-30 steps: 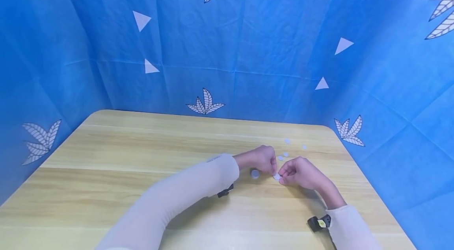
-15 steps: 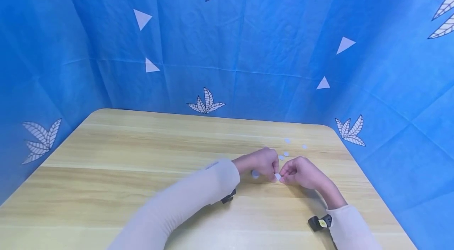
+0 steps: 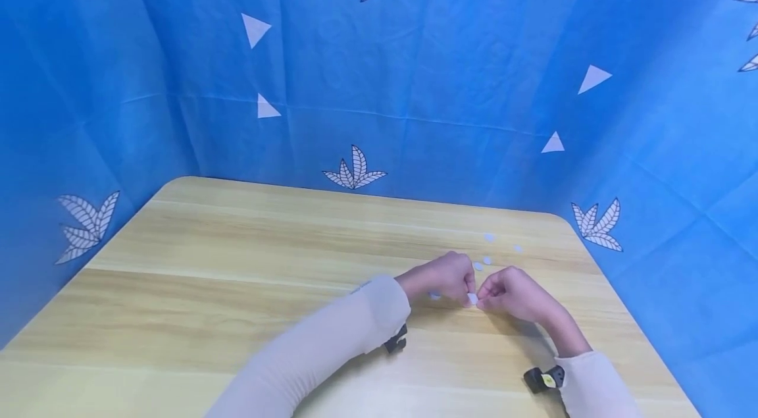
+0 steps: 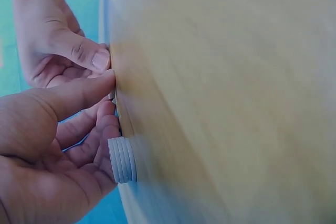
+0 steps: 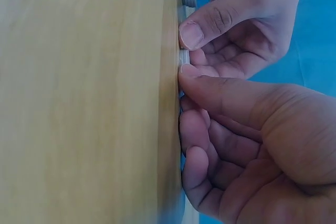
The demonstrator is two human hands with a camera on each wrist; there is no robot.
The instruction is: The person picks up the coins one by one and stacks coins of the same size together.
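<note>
My left hand (image 3: 453, 276) and right hand (image 3: 521, 293) meet just above the wooden tabletop (image 3: 237, 260). Between their fingertips is a small white disc (image 3: 472, 298), pinched from both sides by thumb and fingers. Its edge shows as a thin pale strip (image 5: 184, 57) in the right wrist view; whether it is one disc or a few is hard to tell. Close beside the left hand's curled fingers stands a neat stack of white discs (image 4: 122, 160), partly covered by that hand in the head view.
Several loose white discs lie beyond the hands, among them a near disc (image 3: 478, 266) and a far disc (image 3: 489, 237). A blue cloth (image 3: 450, 76) with leaf prints hangs round the table's back and sides. Each wrist wears a black camera (image 3: 543, 379).
The left hand has edged closer to the right hand, covering more of the disc between them and of the stack. The right hand keeps its pinch. The head view has shifted slightly.
</note>
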